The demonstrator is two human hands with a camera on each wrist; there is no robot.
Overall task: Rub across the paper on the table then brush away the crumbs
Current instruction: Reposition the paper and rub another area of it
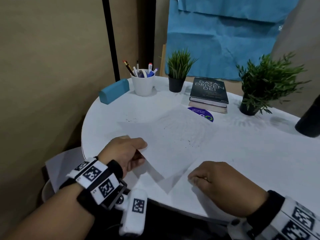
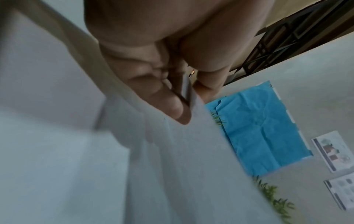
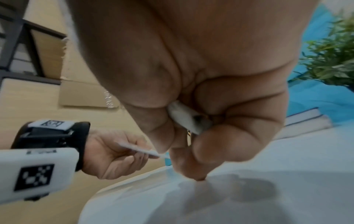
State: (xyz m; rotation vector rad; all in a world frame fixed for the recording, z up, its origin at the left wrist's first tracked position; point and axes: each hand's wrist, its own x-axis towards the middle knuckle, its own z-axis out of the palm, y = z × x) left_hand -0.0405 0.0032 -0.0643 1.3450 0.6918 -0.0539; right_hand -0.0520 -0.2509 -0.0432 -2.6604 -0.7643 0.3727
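A white paper sheet (image 1: pixel 169 144) lies on the round white table (image 1: pixel 251 153), with its near-left side lifted off the surface. My left hand (image 1: pixel 128 151) pinches that lifted edge between thumb and fingers; the left wrist view shows the paper (image 2: pixel 182 166) held at the fingertips (image 2: pixel 172 109). Dark eraser crumbs (image 1: pixel 187 142) are scattered on the sheet. My right hand (image 1: pixel 213 181) is curled at the sheet's near-right edge. In the right wrist view its fingers grip a small white eraser (image 3: pixel 184 118) with a dirty tip, knuckles down on the table.
At the back stand a blue case (image 1: pixel 114 93), a white pen cup (image 1: pixel 142 84), two potted plants (image 1: pixel 177 73) (image 1: pixel 265 84) and stacked books (image 1: pixel 209 94). A dark cylinder (image 1: pixel 310 118) is at the right edge. More specks (image 1: pixel 130 119) lie left of the sheet.
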